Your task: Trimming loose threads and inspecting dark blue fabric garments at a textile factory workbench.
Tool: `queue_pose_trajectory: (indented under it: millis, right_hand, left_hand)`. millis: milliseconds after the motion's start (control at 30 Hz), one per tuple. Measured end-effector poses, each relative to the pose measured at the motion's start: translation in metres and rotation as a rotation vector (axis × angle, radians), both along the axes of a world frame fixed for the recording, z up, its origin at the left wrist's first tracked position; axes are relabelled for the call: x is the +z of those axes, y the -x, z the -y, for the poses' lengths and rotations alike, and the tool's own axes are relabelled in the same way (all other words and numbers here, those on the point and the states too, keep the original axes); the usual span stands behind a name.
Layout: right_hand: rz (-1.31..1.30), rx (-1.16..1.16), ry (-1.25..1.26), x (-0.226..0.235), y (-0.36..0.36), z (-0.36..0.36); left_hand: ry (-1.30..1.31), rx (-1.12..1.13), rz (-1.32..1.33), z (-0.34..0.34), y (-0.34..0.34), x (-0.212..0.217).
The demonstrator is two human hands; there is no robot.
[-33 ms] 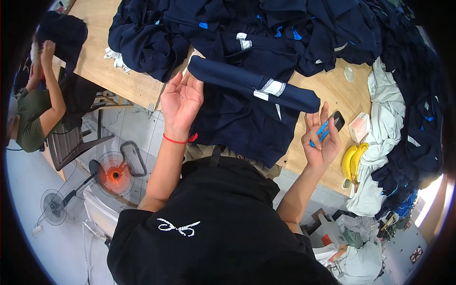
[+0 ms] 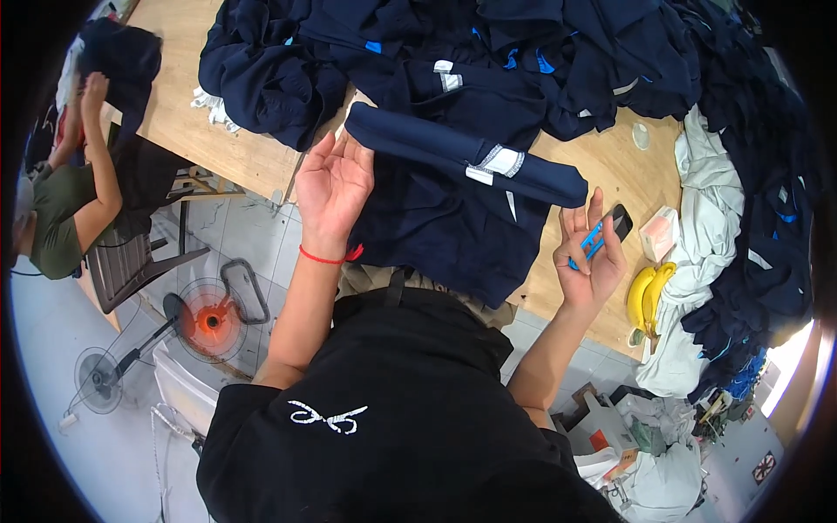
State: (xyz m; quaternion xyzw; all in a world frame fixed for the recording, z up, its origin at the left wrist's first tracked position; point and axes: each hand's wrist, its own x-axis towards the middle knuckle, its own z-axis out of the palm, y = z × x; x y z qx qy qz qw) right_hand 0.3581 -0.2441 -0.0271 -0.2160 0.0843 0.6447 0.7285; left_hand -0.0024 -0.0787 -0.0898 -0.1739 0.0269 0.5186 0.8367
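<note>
Across the table in front of me lies a navy garment with a long folded band [image 2: 418, 144]. A white label [image 2: 501, 161] is sewn on near the band's right end. My left hand [image 2: 336, 187] is turned palm up, its fingers stretched out at the band's left end, with the fingertips partly hidden by the cloth. A red string bracelet circles that wrist. Beside the band's right end, my right hand [image 2: 591, 257] holds small blue thread snips [image 2: 586, 247] across the palm. A dark part shows behind its fingers.
Piled navy garments [image 2: 610, 52] cover the table's far side. To the right are bananas [image 2: 649, 292], a pink-and-white block [image 2: 660, 234] and pale cloth [image 2: 702, 209]. At left, a co-worker [image 2: 74, 205] handles dark cloth near a chair [image 2: 144, 266] and a fan [image 2: 212, 321].
The co-worker's hands and dark cloth at far left have shifted slightly. My own hands and the garment have not visibly moved.
</note>
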Motion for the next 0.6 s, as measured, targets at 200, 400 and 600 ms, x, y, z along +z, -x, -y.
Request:
queue_pose_trajectory:
  millis: [200, 400, 600]
  right_hand:
    - [0.098, -0.026, 0.124, 0.015, 0.013, -0.006]
    - [1.783, 0.201, 0.529, -0.015, 0.025, -0.012]
    - [1.650, 0.145, 0.451, 0.000, 0.029, -0.106]
  left_hand:
    - [0.035, -0.028, -0.184, 0.008, -0.001, 0.016]
    - [-0.613, -0.229, -1.967, 0.011, 0.001, 0.020]
    - [-0.534, 0.089, -1.897, -0.053, -0.048, 0.038]
